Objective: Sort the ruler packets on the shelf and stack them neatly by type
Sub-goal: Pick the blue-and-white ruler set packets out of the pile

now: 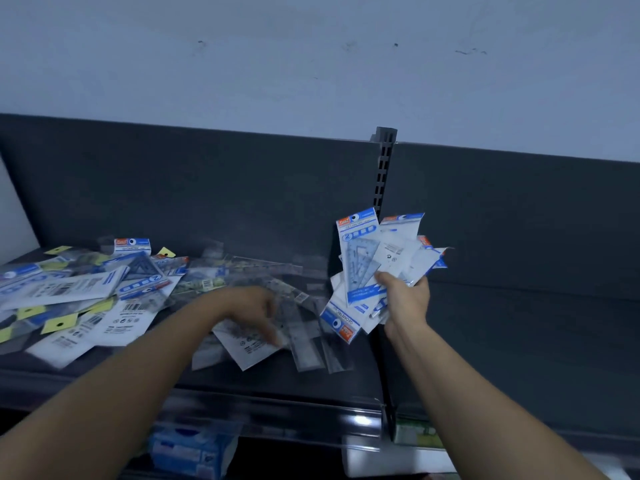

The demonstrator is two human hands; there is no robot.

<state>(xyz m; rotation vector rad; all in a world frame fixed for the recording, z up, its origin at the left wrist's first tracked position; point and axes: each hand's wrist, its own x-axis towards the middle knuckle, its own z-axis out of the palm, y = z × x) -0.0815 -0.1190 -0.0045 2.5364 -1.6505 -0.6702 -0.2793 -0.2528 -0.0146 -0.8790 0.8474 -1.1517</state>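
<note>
1. Scanning from the left, a loose pile of ruler packets [86, 292] is found spread over the shelf [519, 341]. Types are mixed: blue-and-white headers, yellow-tagged packets [60, 323] and white backs lie overlapped at all angles. No neat stack is seen, so the sort is judged to be at an early stage.
2. An upright blue-and-white packet [132, 246] is seen at the rear of the pile, close to the dark back panel [207, 188].
3. The left hand [252, 310] is held over the right end of the pile. Its fingers are pointed down at a white-backed packet [249, 348], with the clear ruler sleeves [308, 341] just beside it. The hand is blurred, so it cannot be told whether a packet is pinched or merely touched. It is judged that the next packet of the wanted type is being picked out here.
4. The right hand [405, 303] is raised above the shelf, in front of the slotted upright [384, 168]. Thumb and fingers are closed on a fanned bunch of set-square packets [377, 258]. One type appears to be gathered in this hand so that it is kept apart from the pile. The fan is uneven and would need to be squared before it is set down.
5. The bay to the right of the upright is judged a likely place for the finished stack.
</note>
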